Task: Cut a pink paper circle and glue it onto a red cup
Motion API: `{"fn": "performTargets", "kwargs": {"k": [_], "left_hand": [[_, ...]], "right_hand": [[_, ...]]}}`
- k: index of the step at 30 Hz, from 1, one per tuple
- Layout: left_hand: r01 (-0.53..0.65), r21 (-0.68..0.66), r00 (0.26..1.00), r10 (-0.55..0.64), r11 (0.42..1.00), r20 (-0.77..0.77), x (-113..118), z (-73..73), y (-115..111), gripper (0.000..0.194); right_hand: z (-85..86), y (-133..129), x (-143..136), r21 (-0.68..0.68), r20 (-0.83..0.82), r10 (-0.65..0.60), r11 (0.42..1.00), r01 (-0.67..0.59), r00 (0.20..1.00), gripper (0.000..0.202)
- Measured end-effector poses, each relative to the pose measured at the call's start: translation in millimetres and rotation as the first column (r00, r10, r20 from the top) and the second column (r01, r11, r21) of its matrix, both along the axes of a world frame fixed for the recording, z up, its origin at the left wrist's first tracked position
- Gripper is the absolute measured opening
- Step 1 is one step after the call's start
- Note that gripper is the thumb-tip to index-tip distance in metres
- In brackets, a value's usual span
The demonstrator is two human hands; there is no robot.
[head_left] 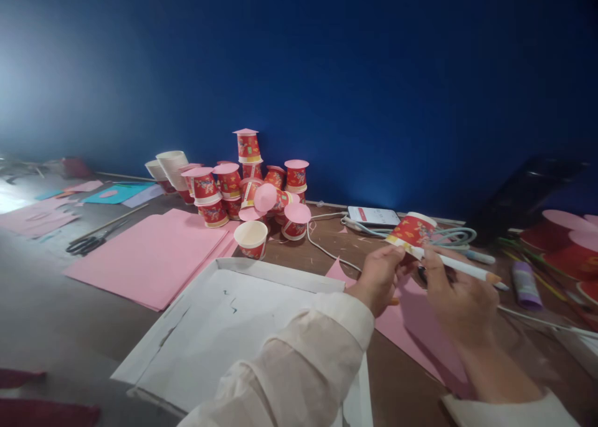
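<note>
My left hand point(380, 277) is closed around a red paper cup point(411, 229) with a flower print, tilted, its pale end facing up and away. Pinched in the fingers of my right hand point(467, 302) is a white pen point(460, 266) with an orange end pointing right. Its other end meets the yellow band of the cup, though the fingers partly hide the contact. Under both hands lies a pink paper sheet point(420, 343). An upright red paper cup point(252, 240) stands further left, open side up.
Several red cups point(213, 214) with pink paper discs are stacked by the blue wall. White nested cups point(172, 165), pink sheets point(140, 253), scissors point(86, 243) and a white box lid point(200, 327) lie left. A phone point(374, 216), cable point(453, 235) and purple tube point(526, 285) are right.
</note>
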State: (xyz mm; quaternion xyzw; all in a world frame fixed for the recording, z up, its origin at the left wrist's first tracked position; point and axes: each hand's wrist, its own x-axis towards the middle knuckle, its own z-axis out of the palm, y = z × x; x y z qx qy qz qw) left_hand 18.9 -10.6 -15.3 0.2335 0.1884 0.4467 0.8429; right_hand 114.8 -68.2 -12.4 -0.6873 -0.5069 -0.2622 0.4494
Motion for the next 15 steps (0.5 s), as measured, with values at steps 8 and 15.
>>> {"fn": "performTargets", "kwargs": {"k": [8, 15], "left_hand": [[0.003, -0.016, 1.0, -0.003, 1.0, -0.007, 0.7, 0.4, -0.8, 0.022], [-0.004, 0.005, 1.0, 0.004, 1.0, 0.011, -0.2, 1.7, -1.6, 0.02]], "right_hand": [[5.9, -3.6, 0.6, -0.011, -0.033, 0.067, 0.998, -0.067, 0.997, 0.045], [0.3, -1.3, -1.8, -0.017, -0.089, 0.026, 0.999, -0.028, 0.996, 0.053]]}}
